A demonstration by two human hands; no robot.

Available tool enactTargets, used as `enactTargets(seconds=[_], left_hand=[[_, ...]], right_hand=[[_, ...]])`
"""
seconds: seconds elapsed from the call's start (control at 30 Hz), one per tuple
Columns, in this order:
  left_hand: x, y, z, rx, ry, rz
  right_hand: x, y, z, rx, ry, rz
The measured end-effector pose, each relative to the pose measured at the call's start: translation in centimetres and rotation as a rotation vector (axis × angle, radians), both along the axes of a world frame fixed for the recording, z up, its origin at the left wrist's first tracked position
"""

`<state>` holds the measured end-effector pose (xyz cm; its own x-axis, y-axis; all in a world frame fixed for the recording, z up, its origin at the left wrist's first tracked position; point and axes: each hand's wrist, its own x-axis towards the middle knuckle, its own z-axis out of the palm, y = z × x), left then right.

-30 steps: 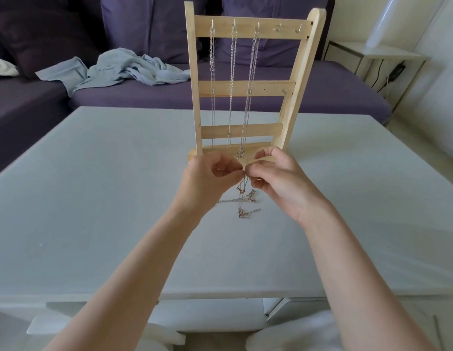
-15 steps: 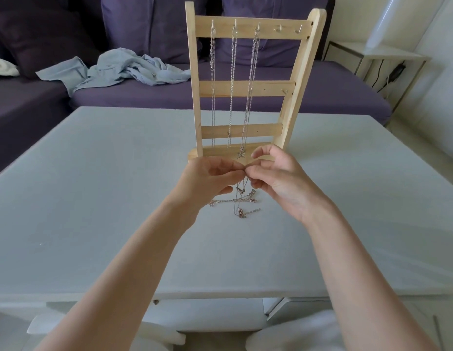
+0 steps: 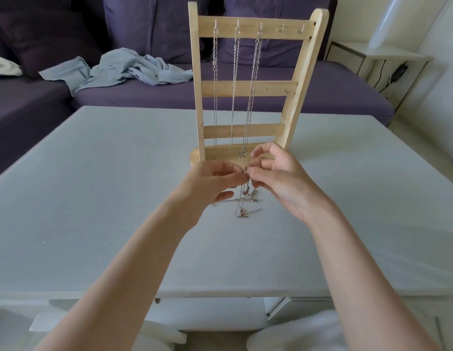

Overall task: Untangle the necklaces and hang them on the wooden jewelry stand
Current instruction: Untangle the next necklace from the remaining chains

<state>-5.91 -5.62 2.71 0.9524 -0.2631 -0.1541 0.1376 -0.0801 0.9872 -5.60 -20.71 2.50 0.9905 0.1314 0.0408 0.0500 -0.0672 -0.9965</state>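
- Left hand just in front of the stand's base, fingers curled in, fingertips pinching the top end of a thin chain.
- Right hand right up against it, thumb and forefinger nipping the same spot, remaining fingers loosely bent, little finger lifted toward the stand.
- Both bare forearms reaching in from the bottom corners, meeting in a V over the table.
- Tangled bunch of thin silvery and rose-toned necklace chains dangling from the pinch, lower part lying in a messy knot on the table below and between the hands; can't make out which strand is which.
- Pale wooden ladder-shaped jewelry stand upright right behind the hands: two side posts, three flat crossbars, rounded base, small metal hooks along the top bar.
- Three fine silver chains already hanging straight down from the left three top hooks, the rightmost one ending in a little charm near the base. Two hooks on the right bare.
- Smooth matte pale grey table underneath everything.
- Dark purple fabric sofa behind, with a crumpled light blue cloth on the seat.
- White side table far right.
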Motion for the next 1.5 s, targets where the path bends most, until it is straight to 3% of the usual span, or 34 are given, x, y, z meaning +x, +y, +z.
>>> enactTargets(seconds=[0.13, 0.3, 0.4, 0.57, 0.83, 1.0, 1.27, 1.5], left_hand=[[0.1, 0.3, 0.0, -0.030, -0.012, -0.017], [0.1, 0.6, 0.4, -0.240, 0.096, -0.088], [0.2, 0.6, 0.5, -0.268, 0.092, -0.058], [0.2, 0.7, 0.5, -0.171, 0.021, -0.012], [0.4, -0.2, -0.2, 0.250, -0.297, 0.121], [-0.1, -0.3, -0.2, 0.230, -0.303, 0.053], [-0.2, -0.5, -0.2, 0.152, -0.285, 0.084], [-0.1, -0.4, -0.2, 0.268, -0.455, 0.108]], right_hand=[[-0.1, 0.1, 0.1, 0.024, 0.026, 0.007], [0.0, -0.2, 0.3, 0.201, 0.070, 0.077], [0.0, -0.4, 0.3, 0.215, 0.072, 0.088], [-0.1, -0.6, 0.3, 0.157, 0.048, 0.070], [0.0, -0.2, 0.0, -0.056, 0.013, -0.019], [-0.1, 0.1, -0.1, -0.122, 0.029, -0.039], [0.1, 0.1, -0.2, -0.061, 0.050, -0.058], [-0.1, 0.3, 0.0, -0.053, 0.080, -0.069]])
